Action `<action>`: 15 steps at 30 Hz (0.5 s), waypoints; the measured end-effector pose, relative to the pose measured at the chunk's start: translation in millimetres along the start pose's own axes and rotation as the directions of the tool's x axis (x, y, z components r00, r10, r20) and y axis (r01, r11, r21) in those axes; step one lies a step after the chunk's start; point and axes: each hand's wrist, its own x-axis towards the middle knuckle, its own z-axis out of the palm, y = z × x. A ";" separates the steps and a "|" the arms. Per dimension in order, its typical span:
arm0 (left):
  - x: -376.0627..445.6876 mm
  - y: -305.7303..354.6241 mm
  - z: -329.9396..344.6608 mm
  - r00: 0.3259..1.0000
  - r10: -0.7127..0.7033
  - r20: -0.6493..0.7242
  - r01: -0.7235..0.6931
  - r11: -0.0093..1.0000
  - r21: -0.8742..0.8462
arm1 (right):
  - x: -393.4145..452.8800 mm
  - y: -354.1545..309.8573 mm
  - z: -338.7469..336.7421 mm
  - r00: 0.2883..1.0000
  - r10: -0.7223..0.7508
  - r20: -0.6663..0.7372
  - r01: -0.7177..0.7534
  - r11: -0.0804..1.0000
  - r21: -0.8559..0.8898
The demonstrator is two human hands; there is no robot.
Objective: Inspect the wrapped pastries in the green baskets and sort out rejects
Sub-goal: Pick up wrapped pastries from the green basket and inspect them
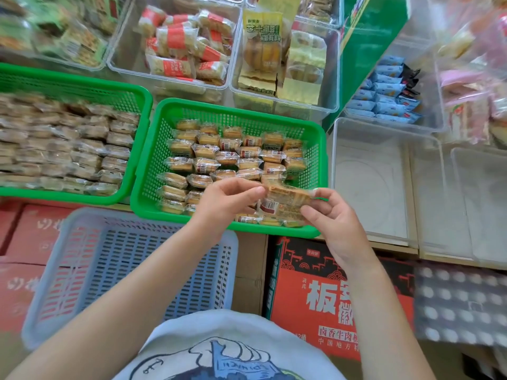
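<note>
Two hands, left hand (227, 200) and right hand (333, 219), grip one wrapped pastry (285, 201) by its ends over green basket (319, 160); barcode label faces up, print unreadable; red carton (315, 292) reads 板

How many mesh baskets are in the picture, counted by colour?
Green baskets: 2, one at the left full of wrapped pastries, one in the middle under both hands.
Blue basket: 1, the near one, nothing visible inside.
Total: 3 baskets.
</note>
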 end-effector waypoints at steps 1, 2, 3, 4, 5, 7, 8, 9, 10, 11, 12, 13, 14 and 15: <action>-2.5 -1.0 -0.4 1.000 -0.003 -0.002 0.003 1.000 0.004 | -1.9 0.2 -0.4 1.000 0.002 -0.003 -0.002 1.000 -0.011; -4.7 -3.5 -0.3 1.000 0.008 -0.007 -0.008 1.000 0.025 | -4.3 0.8 -0.6 1.000 0.003 0.001 -0.003 1.000 -0.019; -7.2 -5.2 0.4 1.000 0.023 -0.014 -0.022 0.998 0.053 | -6.3 2.2 -0.7 1.000 0.007 0.007 -0.007 1.000 -0.020; -8.8 -8.3 0.8 0.999 0.042 -0.025 -0.039 0.995 0.090 | -7.9 3.8 -0.6 1.000 0.014 0.014 -0.014 1.000 0.000; -10.4 -11.3 1.9 0.998 0.050 -0.024 -0.047 0.993 0.108 | -10.1 4.8 0.0 0.999 0.027 0.018 -0.028 0.999 0.037; -12.2 -15.9 2.9 1.000 0.026 -0.007 -0.025 0.996 0.091 | -13.0 5.3 1.4 0.997 0.065 0.033 -0.069 0.987 0.148; -12.8 -17.2 2.9 1.000 0.000 0.008 0.000 0.999 0.051 | -13.5 6.1 1.9 0.996 0.081 0.033 -0.086 0.978 0.189; -13.4 -18.0 3.1 0.999 -0.031 0.036 0.031 0.999 -0.009 | -14.3 6.5 3.0 0.996 0.083 0.021 -0.086 0.973 0.214; -14.3 -17.9 3.3 0.996 -0.051 0.075 0.056 0.996 -0.070 | -14.0 8.2 4.0 0.997 0.081 -0.010 -0.076 0.969 0.234; -15.6 -17.3 4.1 0.991 -0.060 0.118 0.074 0.990 -0.122 | -13.6 9.6 5.4 0.995 0.075 -0.062 -0.059 0.970 0.235; -16.9 -17.3 5.4 0.985 -0.064 0.159 0.089 0.984 -0.154 | -12.6 12.3 6.5 0.990 0.066 -0.127 -0.039 0.978 0.205; -17.9 -17.3 7.1 0.979 -0.071 0.191 0.104 0.980 -0.167 | -11.7 15.0 7.9 0.981 0.046 -0.189 -0.021 0.991 0.134; -18.8 -17.4 8.8 0.974 -0.079 0.210 0.116 0.979 -0.167 | -10.6 17.9 9.7 0.971 0.018 -0.239 -0.008 0.999 0.042; -19.4 -17.9 11.1 0.974 -0.087 0.211 0.122 0.980 -0.158 | -10.3 18.3 12.8 0.960 -0.015 -0.281 0.000 0.999 -0.052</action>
